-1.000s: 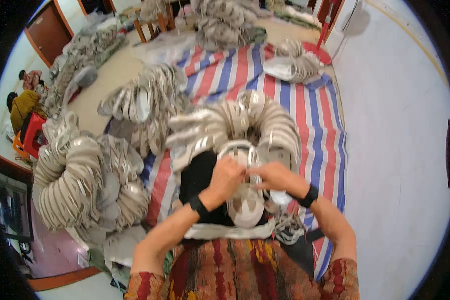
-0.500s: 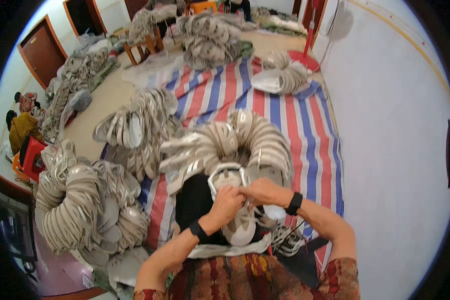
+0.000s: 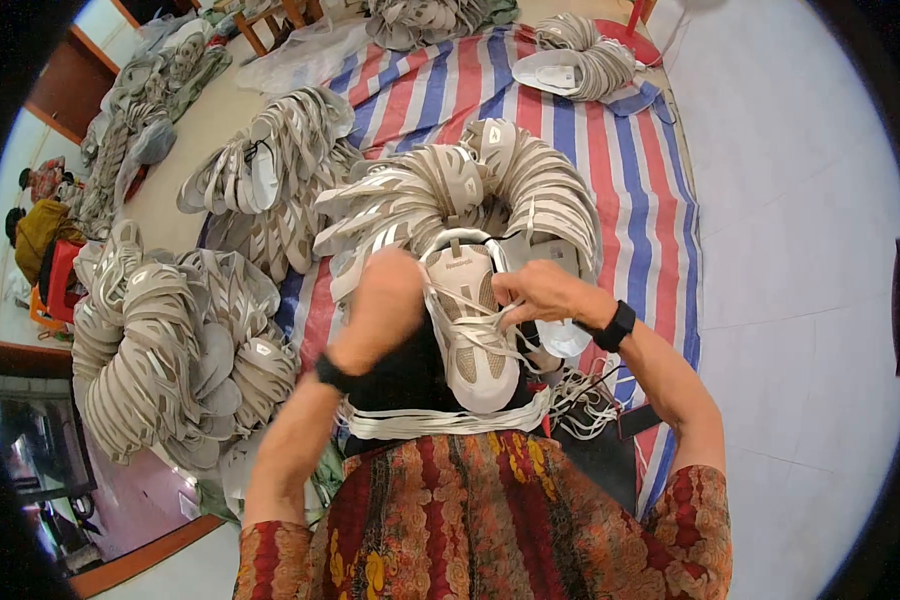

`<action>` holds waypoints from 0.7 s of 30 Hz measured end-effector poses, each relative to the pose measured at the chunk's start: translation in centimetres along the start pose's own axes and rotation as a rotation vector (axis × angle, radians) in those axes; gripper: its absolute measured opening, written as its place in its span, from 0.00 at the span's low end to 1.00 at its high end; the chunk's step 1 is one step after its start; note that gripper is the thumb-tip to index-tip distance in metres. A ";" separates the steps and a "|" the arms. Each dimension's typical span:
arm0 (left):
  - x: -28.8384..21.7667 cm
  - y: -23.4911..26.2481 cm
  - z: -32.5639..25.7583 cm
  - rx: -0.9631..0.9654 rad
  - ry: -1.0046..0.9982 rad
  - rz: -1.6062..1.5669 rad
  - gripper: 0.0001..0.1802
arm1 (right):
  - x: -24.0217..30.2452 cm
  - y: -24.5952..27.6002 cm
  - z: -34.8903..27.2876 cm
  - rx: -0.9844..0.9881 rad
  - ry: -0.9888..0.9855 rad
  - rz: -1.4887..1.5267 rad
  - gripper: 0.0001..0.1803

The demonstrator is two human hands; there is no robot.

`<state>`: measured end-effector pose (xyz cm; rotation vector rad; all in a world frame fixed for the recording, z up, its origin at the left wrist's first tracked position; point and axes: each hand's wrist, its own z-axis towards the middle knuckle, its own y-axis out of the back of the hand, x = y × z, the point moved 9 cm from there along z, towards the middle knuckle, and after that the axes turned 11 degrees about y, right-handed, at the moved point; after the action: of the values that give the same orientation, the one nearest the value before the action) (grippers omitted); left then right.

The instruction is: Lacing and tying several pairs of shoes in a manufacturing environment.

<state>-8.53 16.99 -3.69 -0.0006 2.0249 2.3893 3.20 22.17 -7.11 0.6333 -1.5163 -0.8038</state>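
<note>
A beige and white shoe upper point(image 3: 481, 365) lies on my lap with its toe toward me and white laces point(image 3: 475, 318) threaded loosely across its front. My right hand point(image 3: 550, 295) is at the upper's right side, thumb and fingers pinched on a lace. To the left of the upper, my left hand point(image 3: 382, 310) is lifted and smeared by motion, so its fingers do not show clearly. A bundle of white shoelaces point(image 3: 450, 422) stretches across my lap, just below the toe.
Curved stacks of shoe uppers point(image 3: 545, 190) stand right ahead, with more stacks point(image 3: 145, 350) on the left. A striped sheet point(image 3: 635, 220) covers the floor. More loose laces point(image 3: 585, 400) lie at my right, near a dark flat object point(image 3: 640, 420). A white wall point(image 3: 790, 250) borders the right side.
My hands were together over the upper and have separated. The left hand has swung out to the left, while the right stays by the laces. The view has tilted down.
</note>
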 end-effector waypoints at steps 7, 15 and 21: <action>31.4 1.8 -23.0 -0.243 0.869 0.162 0.06 | -0.1 0.0 2.3 0.005 -0.025 0.408 0.12; 13.9 -3.1 -9.7 -0.182 0.495 -0.794 0.21 | 3.6 7.1 -3.6 -0.686 0.041 -0.328 0.16; 1.0 -3.6 -4.1 0.181 0.223 -0.968 0.11 | 7.3 -2.1 -1.9 -0.391 -0.100 -0.267 0.14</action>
<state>-9.56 13.50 -7.94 -1.0174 1.6879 1.6272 4.20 14.90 -4.28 0.5115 -1.3257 -1.3146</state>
